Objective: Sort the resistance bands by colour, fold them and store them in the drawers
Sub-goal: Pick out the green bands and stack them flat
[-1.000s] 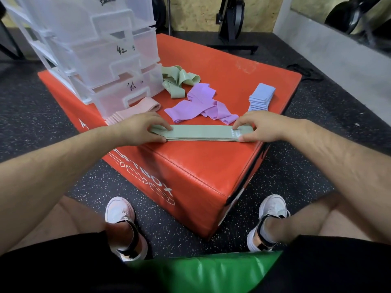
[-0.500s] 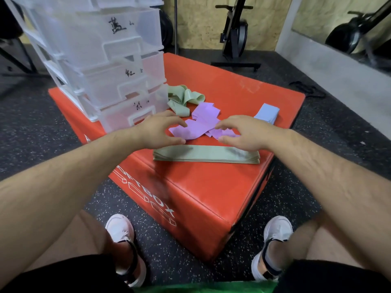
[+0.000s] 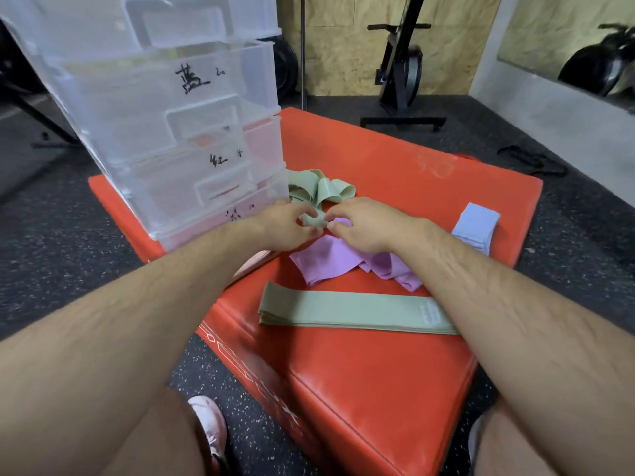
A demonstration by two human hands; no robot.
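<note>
A flat stack of green bands (image 3: 354,309) lies near the front of the red box (image 3: 395,379). Behind it lie loose purple bands (image 3: 330,261). A tangled pile of green bands (image 3: 321,188) sits beside the clear drawer unit (image 3: 165,115). My left hand (image 3: 285,225) pinches the near end of a loose green band (image 3: 313,219) from that pile. My right hand (image 3: 369,223) reaches the same end with curled fingers; whether it grips the band is unclear. Folded blue bands (image 3: 477,225) are stacked at the right. A pink band (image 3: 252,264) shows under my left forearm.
The drawer unit has several drawers with handwritten labels and fills the box's left rear corner. The box's front edge drops to speckled black floor, where my shoes (image 3: 209,431) rest. A black exercise machine stand (image 3: 402,77) is behind the box.
Both hands left the flat green stack and moved back over the purple bands to the tangled green pile. The left hand has taken hold of a loose green band's end.
</note>
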